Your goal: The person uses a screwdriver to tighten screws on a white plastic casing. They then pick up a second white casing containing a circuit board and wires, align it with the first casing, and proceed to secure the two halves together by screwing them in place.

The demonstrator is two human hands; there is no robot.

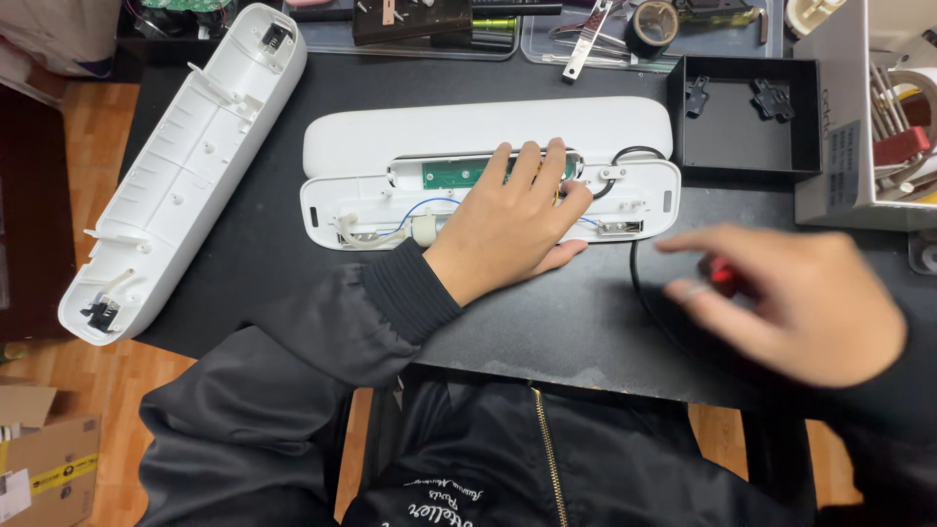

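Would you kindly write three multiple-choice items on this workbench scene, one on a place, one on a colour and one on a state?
1. Where does the left hand rest?
A. On the opened white device
B. In the black tray
C. On the cardboard box

2. What colour is the circuit board inside the device?
A. Red
B. Green
C. Yellow

3. How is the detached white cover lying?
A. Standing upright
B. Closed on the device
C. Inner side up, left of the device

Answers: 1 A, the palm lies flat on its open interior; 2 B, a green strip shows above the fingers; 3 C, its ribs face up.
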